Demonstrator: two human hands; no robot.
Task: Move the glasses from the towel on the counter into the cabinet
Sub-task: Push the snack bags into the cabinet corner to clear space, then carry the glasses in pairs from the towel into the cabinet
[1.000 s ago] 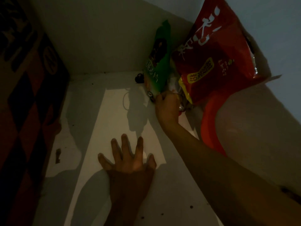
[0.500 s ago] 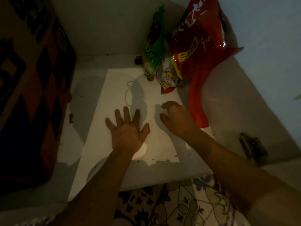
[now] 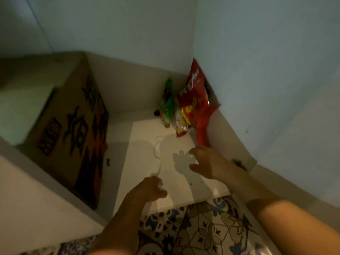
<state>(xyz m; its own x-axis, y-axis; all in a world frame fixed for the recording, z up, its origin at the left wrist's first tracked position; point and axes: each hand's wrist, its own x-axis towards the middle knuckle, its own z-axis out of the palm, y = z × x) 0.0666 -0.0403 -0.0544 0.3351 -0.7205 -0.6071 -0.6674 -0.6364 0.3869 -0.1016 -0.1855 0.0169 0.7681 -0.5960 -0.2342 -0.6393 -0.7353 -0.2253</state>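
Head view looks down into a low cabinet (image 3: 128, 92), dim inside, its pale shelf floor (image 3: 147, 144) mostly bare. Left of both hands stands a big printed cardboard box (image 3: 73, 129). Beyond the right hand, packed into the far right corner, lean a red snack bag (image 3: 195, 100), a green packet (image 3: 167, 105) and a smaller pale packet (image 3: 181, 124) between them. Nearest the camera, under the forearms, lies a patterned tiled floor (image 3: 202, 230). The right hand (image 3: 207, 162) hovers over the shelf with fingers spread and loose, holding nothing; the left hand (image 3: 149, 188) sits nearer the front edge, fingers loosely curled, also empty. No glasses, towel or counter appear in view, so the task's things lie somewhere out of frame. As I judge it, the shelf space is cleared and the step is to go fetch the glasses; doing it well means drawing both arms straight out without brushing the bags, then setting glasses upright on the open floor between box and bags. Compared with half a second ago, both hands have pulled back toward the opening, the left lifted off the shelf, and the camera has drawn away.
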